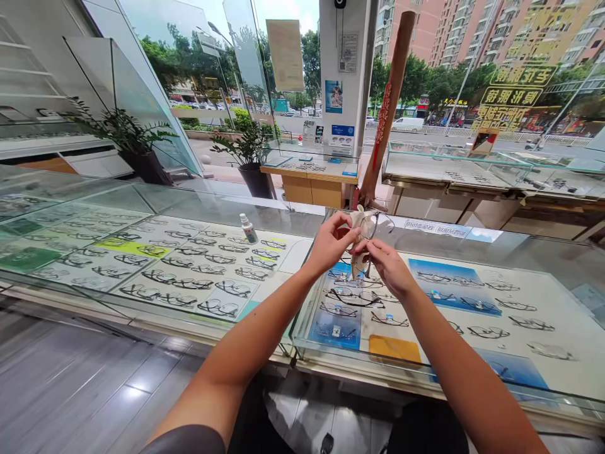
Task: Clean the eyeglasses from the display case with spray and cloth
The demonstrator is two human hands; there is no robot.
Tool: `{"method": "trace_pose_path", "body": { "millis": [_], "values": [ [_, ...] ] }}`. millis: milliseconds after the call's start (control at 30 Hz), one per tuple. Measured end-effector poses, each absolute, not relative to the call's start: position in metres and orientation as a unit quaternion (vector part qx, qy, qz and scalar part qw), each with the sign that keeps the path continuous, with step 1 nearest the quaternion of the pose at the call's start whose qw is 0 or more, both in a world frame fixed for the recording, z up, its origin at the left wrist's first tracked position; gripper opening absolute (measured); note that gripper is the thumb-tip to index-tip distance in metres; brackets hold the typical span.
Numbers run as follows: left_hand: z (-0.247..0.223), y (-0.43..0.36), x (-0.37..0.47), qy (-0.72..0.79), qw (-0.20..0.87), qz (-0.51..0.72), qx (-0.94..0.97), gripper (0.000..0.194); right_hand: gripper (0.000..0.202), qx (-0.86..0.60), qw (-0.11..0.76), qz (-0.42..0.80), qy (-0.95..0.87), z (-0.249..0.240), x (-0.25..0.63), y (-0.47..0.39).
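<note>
Up above the glass table [265,217], a pair of thin-rimmed glasses [378,221] is being held in the air, partly wrapped in a pale cream cloth [362,221] that is hanging down in a loose fold between the hands. The frame is looking dark and wiry; only one lens rim and a bit of temple are showing past the cloth (the rest is hidden by fingers).

The left hand [331,243] is pinching the upper part of the cloth, fingers curled together around it. The right hand [390,265] is pinching the lower part of the cloth and frame, thumb and forefinger pressed together, the other fingers bent in.

Both hands are hovering over the middle of the table, above the seam where two glass cases are meeting, well clear of its near edge. A small spray bottle [248,228] is standing on the glass to the left, well apart from the hands. Rows of displayed frames [198,268] are lying under the glass, leaving the top around the hands open.
</note>
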State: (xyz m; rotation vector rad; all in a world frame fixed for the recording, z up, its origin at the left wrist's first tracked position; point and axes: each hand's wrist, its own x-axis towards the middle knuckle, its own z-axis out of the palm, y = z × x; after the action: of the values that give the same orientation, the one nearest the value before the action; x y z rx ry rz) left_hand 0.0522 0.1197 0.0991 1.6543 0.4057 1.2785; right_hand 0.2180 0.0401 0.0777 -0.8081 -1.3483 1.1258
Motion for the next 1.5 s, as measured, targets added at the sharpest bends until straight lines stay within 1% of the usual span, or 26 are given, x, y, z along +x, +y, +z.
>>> {"method": "trace_pose_path", "body": {
  "millis": [133,233,300,367,467,567,633,700,767,867,1067,1200,1300,1400,1500],
  "values": [
    [0.101,0.113,0.050,0.166,0.460,0.502,0.713,0.034,0.030,-0.340,0.572,0.481,-0.571,0.077,0.218,0.041],
    [0.103,0.110,0.049,0.166,0.387,0.511,0.749,0.031,0.029,-0.337,0.565,0.475,-0.584,0.076,0.218,0.041],
    [0.103,0.109,0.050,0.174,0.339,0.532,0.756,0.035,0.030,-0.336,0.561,0.468,-0.595,0.077,0.217,0.040],
    [0.101,0.108,0.051,0.190,0.329,0.552,0.742,0.035,0.031,-0.334,0.556,0.460,-0.606,0.078,0.217,0.039],
    [0.098,0.108,0.054,0.205,0.356,0.578,0.705,0.030,0.032,-0.328,0.542,0.455,-0.625,0.081,0.215,0.036],
    [0.097,0.109,0.057,0.201,0.382,0.598,0.675,0.039,0.035,-0.325,0.530,0.453,-0.640,0.085,0.213,0.034],
    [0.098,0.112,0.057,0.193,0.429,0.596,0.651,0.049,0.036,-0.324,0.525,0.451,-0.645,0.086,0.213,0.033],
    [0.099,0.114,0.057,0.184,0.499,0.560,0.635,0.057,0.036,-0.323,0.522,0.451,-0.648,0.087,0.213,0.032],
    [0.101,0.115,0.055,0.176,0.558,0.485,0.650,0.054,0.036,-0.321,0.521,0.455,-0.647,0.087,0.214,0.032],
    [0.105,0.112,0.051,0.164,0.596,0.386,0.685,0.051,0.035,-0.320,0.521,0.462,-0.643,0.083,0.215,0.034],
    [0.111,0.106,0.050,0.130,0.666,0.358,0.642,0.050,0.033,-0.310,0.535,0.483,-0.620,0.076,0.214,0.037],
    [0.110,0.105,0.052,0.126,0.668,0.376,0.630,0.051,0.036,-0.300,0.535,0.506,-0.606,0.080,0.211,0.035],
    [0.107,0.103,0.056,0.138,0.653,0.407,0.624,0.051,0.040,-0.306,0.522,0.504,-0.617,0.083,0.209,0.034],
    [0.104,0.103,0.057,0.136,0.646,0.424,0.620,0.051,0.039,-0.303,0.515,0.498,-0.628,0.082,0.209,0.034],
    [0.108,0.109,0.051,0.102,0.646,0.399,0.643,0.049,0.036,-0.300,0.521,0.495,-0.628,0.082,0.213,0.034]
  ]
}}
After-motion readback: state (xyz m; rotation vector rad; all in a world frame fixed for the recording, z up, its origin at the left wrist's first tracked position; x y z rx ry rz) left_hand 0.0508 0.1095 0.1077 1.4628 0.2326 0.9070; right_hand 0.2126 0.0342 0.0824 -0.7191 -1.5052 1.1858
